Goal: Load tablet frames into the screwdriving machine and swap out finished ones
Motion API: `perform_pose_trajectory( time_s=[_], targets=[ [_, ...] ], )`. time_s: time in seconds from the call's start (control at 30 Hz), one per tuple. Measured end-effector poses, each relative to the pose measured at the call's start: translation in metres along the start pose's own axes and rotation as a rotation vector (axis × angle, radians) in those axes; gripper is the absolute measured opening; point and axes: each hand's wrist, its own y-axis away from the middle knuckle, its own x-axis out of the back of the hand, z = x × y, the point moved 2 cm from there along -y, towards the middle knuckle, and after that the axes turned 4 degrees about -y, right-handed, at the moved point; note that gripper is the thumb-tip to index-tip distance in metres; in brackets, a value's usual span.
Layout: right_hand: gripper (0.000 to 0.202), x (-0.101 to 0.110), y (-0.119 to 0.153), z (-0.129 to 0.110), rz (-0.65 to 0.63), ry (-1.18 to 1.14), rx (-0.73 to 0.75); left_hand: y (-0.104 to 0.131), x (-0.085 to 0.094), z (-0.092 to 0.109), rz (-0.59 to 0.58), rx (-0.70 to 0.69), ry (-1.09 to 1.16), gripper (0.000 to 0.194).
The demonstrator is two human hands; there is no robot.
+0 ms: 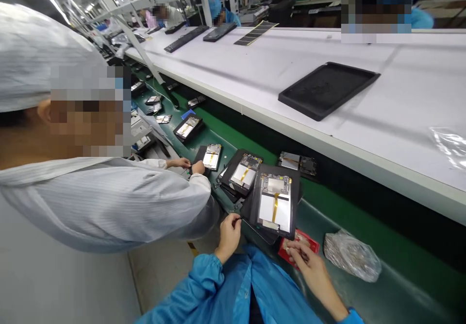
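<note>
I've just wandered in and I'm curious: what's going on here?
A person in blue sleeves works at a green bench. Their left hand pinches a small dark item beside stacked opened devices; their right hand is at a red tray. On the left, a co-worker in white has both hands at another device.

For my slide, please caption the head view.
Blue-sleeved right hand at a red tray, left hand beside stacked open devices.
</note>
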Motion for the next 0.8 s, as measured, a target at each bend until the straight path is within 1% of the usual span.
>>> perform_pose_trajectory(
  time_s=[0.07,0.13,0.2,0.27,0.33,0.43,0.53,0.6,0.63,0.7,0.8],
  targets=[
    [0.053,-0.016,-0.008,-0.003,-0.081,-0.030,0.003,0.001,0.011,0.012,0.047,-0.029,-0.007,0.014],
    [0.052,-0.036,-0.014,-0.013,-0.175,-0.085,0.019,0.003,0.020,0.028,0.048,-0.098,-0.010,0.015],
    [0.053,-0.053,-0.020,-0.027,-0.225,-0.156,0.033,0.006,0.023,0.045,0.005,-0.187,-0.026,0.016],
    [0.057,-0.065,-0.027,-0.039,-0.229,-0.228,0.038,0.009,0.022,0.061,-0.055,-0.260,-0.064,0.016],
    [0.063,-0.070,-0.033,-0.046,-0.226,-0.285,0.030,0.012,0.017,0.073,-0.111,-0.314,-0.117,0.016],
    [0.063,-0.069,-0.040,-0.050,-0.230,-0.305,0.021,0.015,0.009,0.085,-0.207,-0.368,-0.169,0.021],
    [0.056,-0.061,-0.041,-0.051,-0.192,-0.287,0.012,0.019,0.002,0.092,-0.312,-0.389,-0.087,0.027],
    [0.051,-0.055,-0.039,-0.050,-0.180,-0.262,-0.002,0.021,0.001,0.093,-0.358,-0.357,0.033,0.025],
    [0.050,-0.052,-0.037,-0.049,-0.175,-0.243,-0.009,0.022,0.001,0.092,-0.354,-0.316,0.092,0.024],
    [0.047,-0.045,-0.034,-0.046,-0.149,-0.179,-0.003,0.022,0.003,0.084,-0.305,-0.187,0.188,0.024],
    [0.038,-0.032,-0.029,-0.042,-0.050,-0.024,0.097,0.020,0.005,0.063,-0.261,0.020,0.267,0.021]
  ],
)
